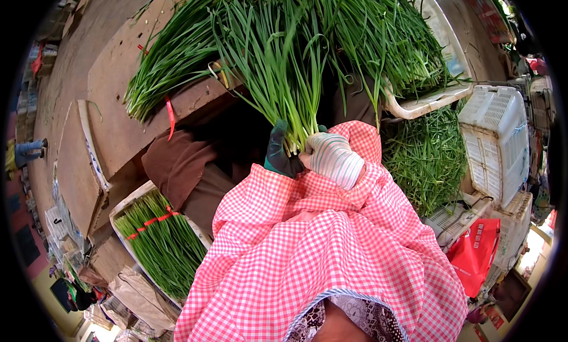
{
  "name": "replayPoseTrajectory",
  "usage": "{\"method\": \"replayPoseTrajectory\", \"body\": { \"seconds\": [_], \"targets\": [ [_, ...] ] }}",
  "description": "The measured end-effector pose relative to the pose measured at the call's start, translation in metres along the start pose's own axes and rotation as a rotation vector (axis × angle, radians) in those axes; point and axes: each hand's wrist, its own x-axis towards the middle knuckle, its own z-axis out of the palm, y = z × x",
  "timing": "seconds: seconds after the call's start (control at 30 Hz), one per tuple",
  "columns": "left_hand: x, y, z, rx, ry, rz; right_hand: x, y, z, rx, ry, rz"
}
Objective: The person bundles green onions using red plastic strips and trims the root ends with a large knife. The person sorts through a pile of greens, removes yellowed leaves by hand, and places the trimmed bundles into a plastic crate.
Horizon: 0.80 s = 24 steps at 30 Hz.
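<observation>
A thick bunch of long green chives (pixel 284 64) fans upward from my two gloved hands. My left hand (pixel 278 157), in a dark green glove, grips the bunch's base from the left. Touching it on the right, my right hand (pixel 331 158), in a white striped glove, wraps the same stems. Both hands are in the middle of the head view, above my pink checked sleeves and apron (pixel 319 253). The stem ends are hidden inside the gloves.
A second chive bunch with a red band (pixel 171 64) lies on a brown cardboard sheet (pixel 118 81). A white box of banded chives (pixel 160 241) sits lower left. On the right are a white tray (pixel 426 103), loose greens (pixel 426 158), white plastic baskets (pixel 497 141) and a red bag (pixel 473 253).
</observation>
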Motion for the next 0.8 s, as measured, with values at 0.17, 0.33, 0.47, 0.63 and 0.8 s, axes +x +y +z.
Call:
{"method": "replayPoseTrajectory", "body": {
  "seconds": [0.17, 0.33, 0.47, 0.63, 0.8],
  "targets": [
    [0.006, 0.001, -0.009, -0.006, -0.121, 0.023, -0.015, -0.001, -0.008, 0.321, 0.162, 0.047],
    [0.008, -0.003, -0.01, 0.004, -0.06, 0.079, -0.01, -0.009, -0.019, 0.18, 0.011, 0.138],
    [0.0, -0.003, 0.005, -0.058, -0.113, 0.042, -0.018, -0.006, -0.022, 0.606, 0.049, 0.166],
    [0.003, 0.008, -0.042, 0.09, -0.154, -0.155, -0.017, 0.011, -0.038, 0.599, 0.062, 0.066],
    [0.012, -0.002, -0.042, 0.209, 0.091, -0.076, -0.016, 0.01, -0.03, 0.894, -0.067, 0.163]
  ]
}}
